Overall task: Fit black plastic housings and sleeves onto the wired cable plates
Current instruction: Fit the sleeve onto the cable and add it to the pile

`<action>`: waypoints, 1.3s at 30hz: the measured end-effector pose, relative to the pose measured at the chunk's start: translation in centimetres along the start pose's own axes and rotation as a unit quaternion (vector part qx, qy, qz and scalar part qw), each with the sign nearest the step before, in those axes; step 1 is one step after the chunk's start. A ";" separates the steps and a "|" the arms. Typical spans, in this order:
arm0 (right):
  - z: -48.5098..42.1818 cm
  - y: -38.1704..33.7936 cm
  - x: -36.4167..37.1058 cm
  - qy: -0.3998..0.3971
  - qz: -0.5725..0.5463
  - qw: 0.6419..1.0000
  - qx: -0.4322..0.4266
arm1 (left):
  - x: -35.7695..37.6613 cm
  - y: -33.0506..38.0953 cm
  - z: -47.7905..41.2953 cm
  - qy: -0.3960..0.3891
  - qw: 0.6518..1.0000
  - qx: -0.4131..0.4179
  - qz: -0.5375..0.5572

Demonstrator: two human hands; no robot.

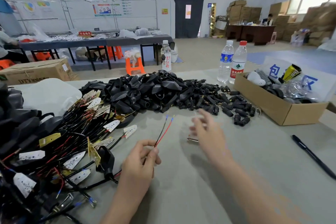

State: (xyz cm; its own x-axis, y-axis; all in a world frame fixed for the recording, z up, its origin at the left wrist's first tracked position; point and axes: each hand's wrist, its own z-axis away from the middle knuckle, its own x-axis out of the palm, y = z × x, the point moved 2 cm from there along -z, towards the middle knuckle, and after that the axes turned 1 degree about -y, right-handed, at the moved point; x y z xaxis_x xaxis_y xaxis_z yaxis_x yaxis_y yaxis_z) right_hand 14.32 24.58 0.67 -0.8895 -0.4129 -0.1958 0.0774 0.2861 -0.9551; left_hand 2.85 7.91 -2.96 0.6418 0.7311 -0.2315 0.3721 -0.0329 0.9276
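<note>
Pinching a red-and-black wire pair (162, 131) in my left hand (140, 162), tips pointing up toward the pile of black housings (145, 91). My right hand (207, 131) hovers open and blurred, just right of the wires, short of the pile.

my right hand (205, 131) is just a smear of motion blur so I can't tell how its fingers are set, and it half covers a small metal piece (192, 139) on the desk that I can't make out. the wired plates (60, 151) run off the left and bottom edges. the black pen (314, 156) is clipped by the right edge
</note>
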 end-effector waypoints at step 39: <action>2.9 2.8 -5.7 -0.048 -0.157 0.985 0.051 | 0.2 2.2 1.2 0.056 0.997 0.015 -0.041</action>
State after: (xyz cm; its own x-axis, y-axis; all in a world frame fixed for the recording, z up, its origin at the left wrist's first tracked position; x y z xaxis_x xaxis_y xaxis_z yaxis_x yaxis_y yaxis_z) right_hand 20.91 25.18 -1.51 -0.8306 -0.5485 0.0965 -0.1449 0.0456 -0.9884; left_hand 4.63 7.12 -1.30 0.5302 0.8039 -0.2695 0.4405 0.0104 0.8977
